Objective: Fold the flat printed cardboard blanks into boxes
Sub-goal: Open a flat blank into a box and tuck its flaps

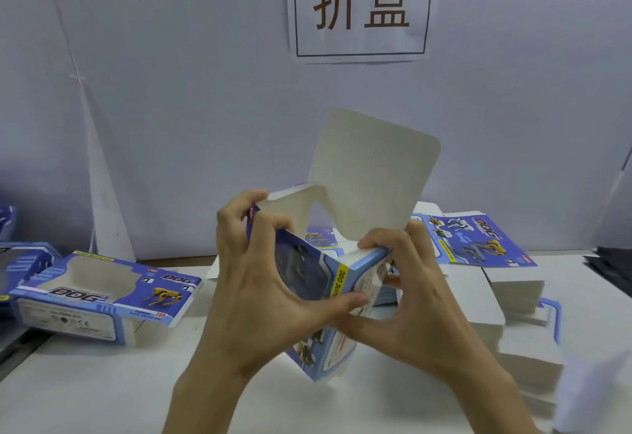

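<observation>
Box [337,283] gripped by left hand [260,283], right hand [407,297] | lower panels hidden | print blurred

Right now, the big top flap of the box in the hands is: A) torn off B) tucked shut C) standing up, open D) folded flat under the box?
C: the big flap stands upright above the half-formed box, its plain inner side facing the camera, while the left hand and right hand both grip the box body.
</observation>
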